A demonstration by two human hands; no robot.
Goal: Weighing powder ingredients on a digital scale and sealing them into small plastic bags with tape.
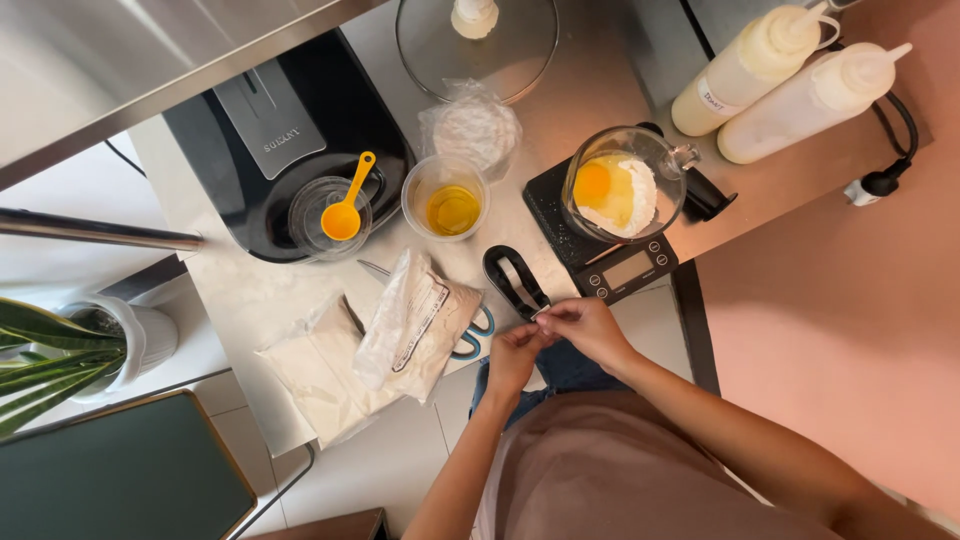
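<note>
My left hand (513, 357) and my right hand (588, 326) meet at the counter's front edge. Their fingertips pinch a small pale item (541, 316) between them; it is too small to tell what it is. Just beyond my fingers lies a black oval-handled tool (512, 281). Behind it a glass jug (622, 186) with white flour and an egg yolk stands on a black kitchen scale (618, 270). A plastic cup of yellow liquid (447, 200) stands left of the scale.
Two bags of white powder (320, 372) (416, 326) lie at the left, over blue-handled scissors (470, 343). A glass bowl with a yellow spoon (336, 216) rests on a black appliance (290, 130). Two squeeze bottles (752, 66) (812, 100), a glass lid (478, 42), a potted plant (105, 345).
</note>
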